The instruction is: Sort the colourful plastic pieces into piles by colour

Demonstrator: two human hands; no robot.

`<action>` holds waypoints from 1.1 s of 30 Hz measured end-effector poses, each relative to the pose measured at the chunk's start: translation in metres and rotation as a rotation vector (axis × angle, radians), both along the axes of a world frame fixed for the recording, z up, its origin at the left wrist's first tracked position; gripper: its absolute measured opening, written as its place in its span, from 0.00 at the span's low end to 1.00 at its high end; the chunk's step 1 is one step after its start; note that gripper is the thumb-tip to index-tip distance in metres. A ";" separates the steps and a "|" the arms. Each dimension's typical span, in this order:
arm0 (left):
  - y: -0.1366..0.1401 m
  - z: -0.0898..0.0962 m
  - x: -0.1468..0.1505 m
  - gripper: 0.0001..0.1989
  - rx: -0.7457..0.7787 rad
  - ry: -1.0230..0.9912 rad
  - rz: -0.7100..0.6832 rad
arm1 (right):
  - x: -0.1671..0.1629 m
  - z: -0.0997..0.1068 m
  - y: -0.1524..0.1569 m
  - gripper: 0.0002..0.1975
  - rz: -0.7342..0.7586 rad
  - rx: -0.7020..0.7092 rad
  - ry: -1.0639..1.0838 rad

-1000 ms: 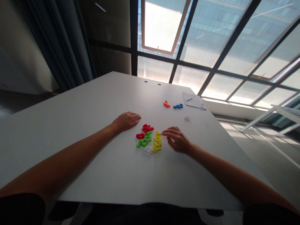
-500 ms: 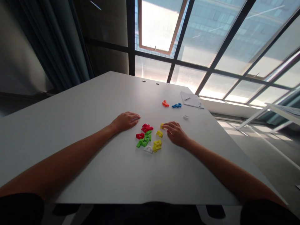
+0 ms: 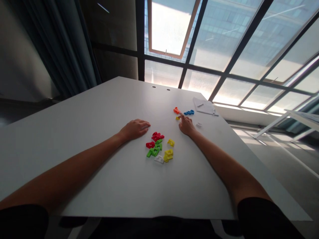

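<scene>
My right hand [image 3: 186,124] reaches out over the table, its fingers closed on a small yellow plastic piece [image 3: 177,118] just below the orange pieces [image 3: 176,110]. To its right lie a cluster of blue pieces [image 3: 189,112] and a lone white piece [image 3: 198,124]. My left hand [image 3: 136,128] rests on the tabletop with fingers extended, holding nothing. Nearest to it are red pieces [image 3: 158,136], with green pieces [image 3: 153,152] below them. Other yellow pieces [image 3: 168,155] and a white piece [image 3: 159,159] lie close by.
The white table [image 3: 104,186] stretches toward large windows [image 3: 164,71]. Papers with a pen [image 3: 204,106] lie at its far right. A dark curtain [image 3: 57,46] hangs at the left, and another white table [image 3: 302,119] stands at the right.
My right hand has moved away from me, carrying one yellow piece from the near pile toward the orange pieces. My left hand has stayed in place.
</scene>
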State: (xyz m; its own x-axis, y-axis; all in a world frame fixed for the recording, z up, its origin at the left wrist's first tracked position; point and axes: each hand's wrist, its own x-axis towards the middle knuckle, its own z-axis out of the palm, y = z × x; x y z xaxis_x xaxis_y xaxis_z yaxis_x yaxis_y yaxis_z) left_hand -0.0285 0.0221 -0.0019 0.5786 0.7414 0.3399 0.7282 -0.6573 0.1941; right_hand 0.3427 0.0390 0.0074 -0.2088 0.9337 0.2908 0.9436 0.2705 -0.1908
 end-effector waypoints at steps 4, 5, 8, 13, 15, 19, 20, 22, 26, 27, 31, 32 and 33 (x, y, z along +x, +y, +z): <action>0.000 0.000 0.000 0.24 -0.001 0.004 -0.001 | 0.001 -0.003 0.001 0.40 -0.019 0.013 -0.004; 0.000 0.000 -0.001 0.24 -0.001 0.005 -0.002 | 0.001 -0.004 0.000 0.39 -0.021 0.037 0.004; 0.000 -0.001 -0.001 0.24 -0.001 0.002 -0.003 | 0.002 -0.004 -0.006 0.35 0.002 0.129 0.048; 0.000 0.000 -0.001 0.24 -0.002 0.006 -0.009 | 0.002 -0.002 -0.036 0.18 0.202 0.172 0.109; -0.001 0.000 -0.001 0.24 -0.003 0.005 -0.010 | 0.002 -0.003 -0.059 0.13 0.317 0.170 0.155; 0.001 -0.001 -0.002 0.24 -0.008 -0.020 -0.011 | -0.004 -0.002 -0.105 0.10 0.431 0.123 0.260; 0.001 -0.001 -0.002 0.24 -0.007 -0.023 -0.012 | -0.008 -0.001 -0.113 0.10 0.439 0.097 0.267; 0.002 -0.001 -0.002 0.24 -0.006 -0.019 -0.013 | -0.015 -0.001 -0.122 0.10 0.450 0.046 0.270; 0.003 0.000 -0.003 0.25 0.001 0.011 -0.006 | -0.020 0.001 -0.116 0.08 0.398 0.039 0.284; 0.003 0.000 -0.003 0.25 0.004 0.016 -0.006 | -0.017 0.002 -0.112 0.07 0.362 0.063 0.272; 0.003 -0.001 -0.002 0.25 0.008 0.013 -0.002 | 0.005 0.006 -0.098 0.09 0.207 0.171 0.054; 0.002 -0.001 -0.002 0.25 0.006 0.009 0.000 | 0.010 0.006 -0.095 0.10 0.181 0.176 -0.013; 0.002 -0.001 -0.002 0.25 0.004 0.005 0.001 | 0.015 0.007 -0.092 0.11 0.159 0.168 -0.064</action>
State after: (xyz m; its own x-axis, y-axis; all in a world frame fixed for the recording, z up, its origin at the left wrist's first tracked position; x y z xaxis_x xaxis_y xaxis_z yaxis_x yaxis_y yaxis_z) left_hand -0.0305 0.0244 -0.0025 0.5799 0.7404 0.3399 0.7297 -0.6576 0.1876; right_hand 0.3577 -0.0534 0.0143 -0.3726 0.8271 0.4209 0.8952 0.4398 -0.0717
